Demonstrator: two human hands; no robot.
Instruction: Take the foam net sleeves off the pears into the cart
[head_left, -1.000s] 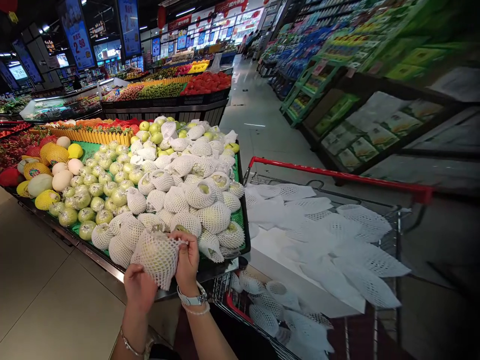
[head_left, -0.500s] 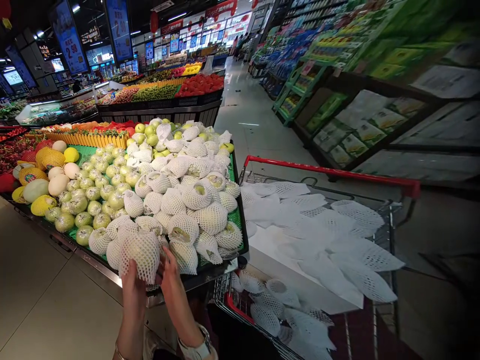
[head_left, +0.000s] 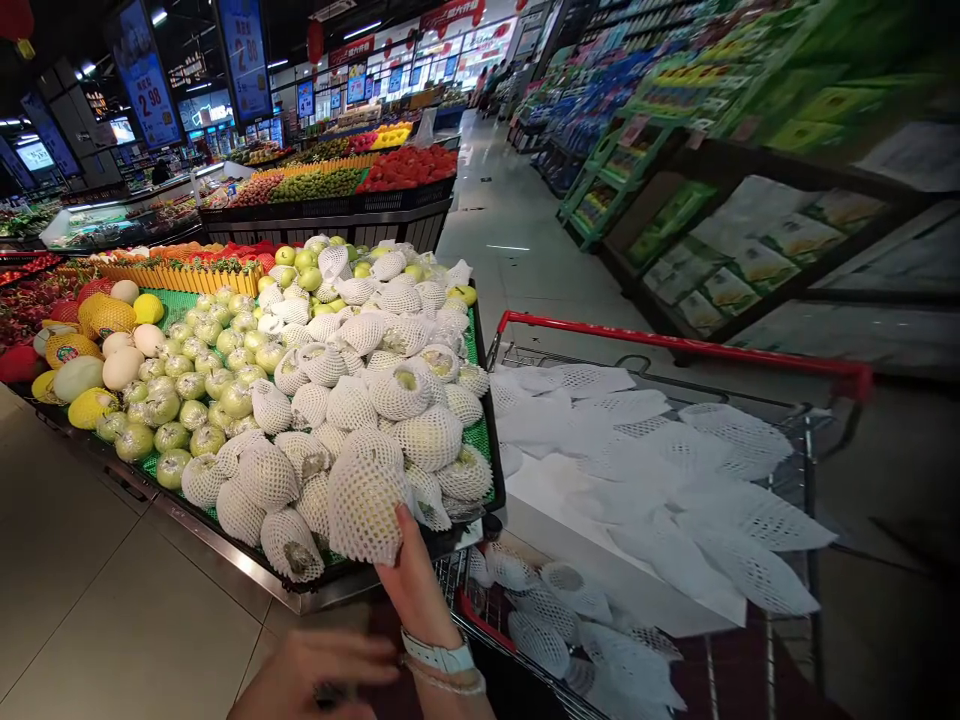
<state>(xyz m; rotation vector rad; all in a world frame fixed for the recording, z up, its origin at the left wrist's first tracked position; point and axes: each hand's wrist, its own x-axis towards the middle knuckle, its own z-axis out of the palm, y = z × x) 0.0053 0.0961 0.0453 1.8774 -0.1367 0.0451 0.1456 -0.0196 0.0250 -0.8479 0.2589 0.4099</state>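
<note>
My right hand (head_left: 415, 583), with a white watch on the wrist, grips a fruit wrapped in white foam net (head_left: 365, 510) and holds it over the near right corner of the fruit stand (head_left: 225, 540). Around it lies a pile of net-wrapped fruits (head_left: 390, 390). My left hand (head_left: 319, 672) is low at the bottom edge, blurred, fingers spread, holding nothing, apart from the fruit.
Bare green fruits (head_left: 202, 370) and yellow and white melons (head_left: 90, 350) fill the stand's left part. A red-handled shopping cart (head_left: 675, 345) to the right holds a white box and several loose foam nets (head_left: 660, 500). An aisle and shelves (head_left: 750, 240) run beyond.
My left hand let go of the wrapped fruit and dropped toward the bottom edge. My right hand carried the fruit rightward onto the near right corner of the pile.
</note>
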